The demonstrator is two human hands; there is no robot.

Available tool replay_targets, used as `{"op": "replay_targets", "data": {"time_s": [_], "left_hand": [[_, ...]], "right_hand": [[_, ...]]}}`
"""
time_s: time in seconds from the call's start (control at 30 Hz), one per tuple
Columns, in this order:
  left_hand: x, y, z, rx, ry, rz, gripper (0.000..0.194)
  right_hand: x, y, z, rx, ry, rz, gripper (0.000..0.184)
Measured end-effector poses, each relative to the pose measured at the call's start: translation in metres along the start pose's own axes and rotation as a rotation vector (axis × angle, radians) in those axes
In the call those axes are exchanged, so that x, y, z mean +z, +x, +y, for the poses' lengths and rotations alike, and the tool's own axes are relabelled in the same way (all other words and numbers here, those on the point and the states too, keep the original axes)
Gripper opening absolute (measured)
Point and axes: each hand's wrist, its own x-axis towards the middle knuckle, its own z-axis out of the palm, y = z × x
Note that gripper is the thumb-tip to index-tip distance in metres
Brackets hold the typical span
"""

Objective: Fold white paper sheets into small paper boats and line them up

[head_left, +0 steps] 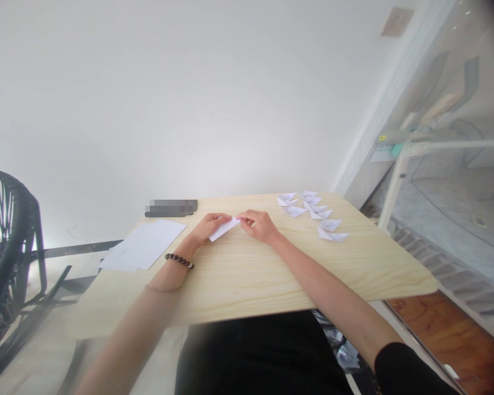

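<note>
Between my hands is a small piece of folded white paper [223, 230], held just over the tabletop. My left hand [209, 226] grips its left side with the thumb on top and the fingers mostly hidden behind. The fingertips of my right hand [258, 225] pinch the paper's upper right corner. Several folded paper boats [319, 211] stand in a loose group to the right of my right hand. Flat white sheets [144, 244] lie to the left of my left hand, overlapping one another.
The light wooden table [247, 291] stands against a white wall [214, 99]. A dark, pixelated object [170, 208] lies at its back left edge. On the left is a dark woven chair [12, 247]; a white metal frame [395, 186] rises beyond the right edge.
</note>
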Motion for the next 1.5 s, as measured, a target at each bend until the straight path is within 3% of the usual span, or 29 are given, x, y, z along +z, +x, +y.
{"op": "replay_targets", "data": {"time_s": [0.17, 0.57, 0.83, 1.07, 1.27, 1.5], "left_hand": [[0.0006, -0.0001, -0.0009, 0.012, 0.071, -0.032, 0.037], [0.0015, 0.0011, -0.0009, 0.108, 0.13, -0.071, 0.036], [0.0011, 0.002, -0.0062, 0.13, 0.217, -0.063, 0.04], [0.0051, 0.0009, -0.0059, 0.192, 0.281, -0.063, 0.037], [0.0059, -0.0006, -0.004, 0.21, 0.332, -0.067, 0.038], [0.0061, -0.004, 0.0003, 0.197, 0.336, -0.082, 0.036]], "right_hand": [[-0.0009, 0.0005, -0.0003, 0.076, 0.018, -0.019, 0.02], [-0.0003, 0.0004, -0.0004, 0.057, 0.061, -0.004, 0.021], [-0.0003, -0.0004, -0.0016, 0.145, 0.073, -0.038, 0.016], [0.0006, -0.0009, 0.0036, 0.2, 0.028, -0.172, 0.017], [-0.0013, 0.0005, 0.0053, 0.378, 0.258, -0.307, 0.023], [-0.0048, 0.0011, 0.0046, 0.424, 0.351, -0.339, 0.023]]}}
